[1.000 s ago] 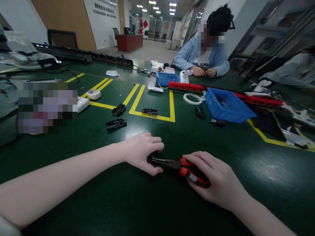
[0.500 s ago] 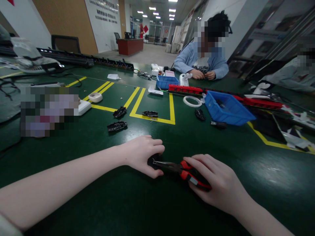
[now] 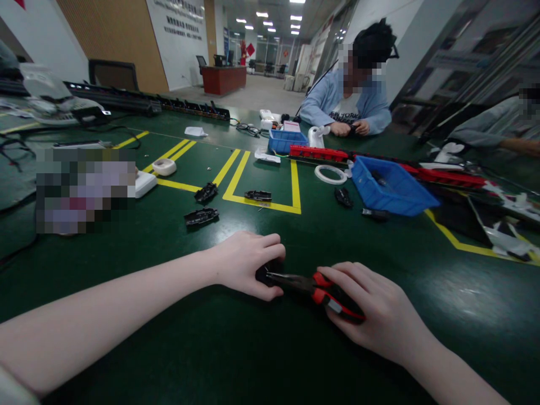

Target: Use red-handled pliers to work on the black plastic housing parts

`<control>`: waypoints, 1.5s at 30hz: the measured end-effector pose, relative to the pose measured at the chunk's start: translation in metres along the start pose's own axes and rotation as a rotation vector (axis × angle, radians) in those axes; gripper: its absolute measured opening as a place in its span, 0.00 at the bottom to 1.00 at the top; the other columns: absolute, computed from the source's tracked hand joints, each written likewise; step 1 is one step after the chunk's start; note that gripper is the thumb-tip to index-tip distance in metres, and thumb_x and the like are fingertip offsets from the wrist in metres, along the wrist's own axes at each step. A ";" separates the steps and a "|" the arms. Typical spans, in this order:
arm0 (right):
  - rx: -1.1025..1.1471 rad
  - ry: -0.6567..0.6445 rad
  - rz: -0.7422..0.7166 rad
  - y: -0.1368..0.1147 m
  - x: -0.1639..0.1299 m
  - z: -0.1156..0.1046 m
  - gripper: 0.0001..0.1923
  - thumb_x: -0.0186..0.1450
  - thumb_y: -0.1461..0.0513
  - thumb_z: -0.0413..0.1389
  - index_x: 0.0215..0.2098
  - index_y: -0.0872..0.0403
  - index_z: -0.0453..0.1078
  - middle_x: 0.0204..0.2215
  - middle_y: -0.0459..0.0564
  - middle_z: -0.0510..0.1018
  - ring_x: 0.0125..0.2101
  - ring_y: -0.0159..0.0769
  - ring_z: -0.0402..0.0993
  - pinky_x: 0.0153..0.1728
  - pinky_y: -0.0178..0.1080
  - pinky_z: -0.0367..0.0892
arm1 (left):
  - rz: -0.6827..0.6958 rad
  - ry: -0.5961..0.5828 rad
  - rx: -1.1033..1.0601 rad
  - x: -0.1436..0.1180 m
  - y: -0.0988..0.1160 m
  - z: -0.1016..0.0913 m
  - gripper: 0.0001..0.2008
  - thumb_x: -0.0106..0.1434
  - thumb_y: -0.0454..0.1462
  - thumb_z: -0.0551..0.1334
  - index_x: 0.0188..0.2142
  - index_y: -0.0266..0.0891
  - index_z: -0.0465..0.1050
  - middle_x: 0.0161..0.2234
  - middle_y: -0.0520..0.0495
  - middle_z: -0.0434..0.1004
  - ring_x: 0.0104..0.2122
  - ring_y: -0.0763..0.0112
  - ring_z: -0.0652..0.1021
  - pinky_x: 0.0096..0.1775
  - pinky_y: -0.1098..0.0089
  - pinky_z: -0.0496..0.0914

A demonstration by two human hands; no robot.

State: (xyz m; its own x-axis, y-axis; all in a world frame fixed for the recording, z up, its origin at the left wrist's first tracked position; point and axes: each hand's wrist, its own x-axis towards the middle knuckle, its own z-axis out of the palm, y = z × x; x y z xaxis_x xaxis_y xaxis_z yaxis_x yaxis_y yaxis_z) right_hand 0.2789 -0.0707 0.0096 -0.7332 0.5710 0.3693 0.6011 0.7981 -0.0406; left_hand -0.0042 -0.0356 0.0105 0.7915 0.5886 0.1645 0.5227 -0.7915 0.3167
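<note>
My left hand (image 3: 248,263) is closed around a small black part (image 3: 262,274), which is mostly hidden by the fingers and the palm. Long-nose pliers (image 3: 296,282) with red and black handles lie in the grip of my right hand (image 3: 377,309). The tips of the pliers point left and meet the black part between my left thumb and fingers; a small shiny piece shows there, too small to name. Beyond my left hand, several black plastic parts lie on the table, among them one part (image 3: 201,217) at the left and another (image 3: 258,195) by the yellow tape.
A blue bin (image 3: 390,194) stands at the right, with a tape roll (image 3: 330,174) beside it. Farther back are a smaller blue bin (image 3: 287,139) and a red strip (image 3: 318,153). Across the green table (image 3: 169,349) sits a person (image 3: 346,107) in a blue jacket; another is at the right edge.
Both my hands, with the pliers and the black part, have shifted slightly to the right. At the right edge, the second person's forearm has come into view.
</note>
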 end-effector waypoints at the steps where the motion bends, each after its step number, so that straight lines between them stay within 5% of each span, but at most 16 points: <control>1: 0.001 -0.006 0.000 0.000 0.001 0.000 0.22 0.60 0.63 0.56 0.53 0.57 0.67 0.42 0.56 0.77 0.36 0.39 0.75 0.33 0.39 0.74 | 0.005 -0.003 -0.004 0.000 0.000 0.000 0.20 0.60 0.52 0.61 0.42 0.39 0.67 0.38 0.51 0.69 0.28 0.73 0.70 0.26 0.72 0.61; 45: -0.020 0.031 0.003 -0.001 0.002 -0.002 0.23 0.61 0.62 0.57 0.54 0.56 0.67 0.43 0.57 0.78 0.38 0.41 0.76 0.35 0.42 0.74 | 0.001 -0.013 -0.040 0.001 -0.002 0.000 0.19 0.59 0.52 0.62 0.38 0.39 0.68 0.36 0.52 0.69 0.28 0.73 0.70 0.26 0.72 0.61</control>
State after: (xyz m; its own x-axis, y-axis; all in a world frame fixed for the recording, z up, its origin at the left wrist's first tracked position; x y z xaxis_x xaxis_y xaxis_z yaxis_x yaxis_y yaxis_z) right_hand 0.2780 -0.0707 0.0122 -0.7215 0.5669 0.3976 0.6097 0.7923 -0.0232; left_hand -0.0047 -0.0336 0.0104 0.7961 0.5856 0.1527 0.5091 -0.7845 0.3542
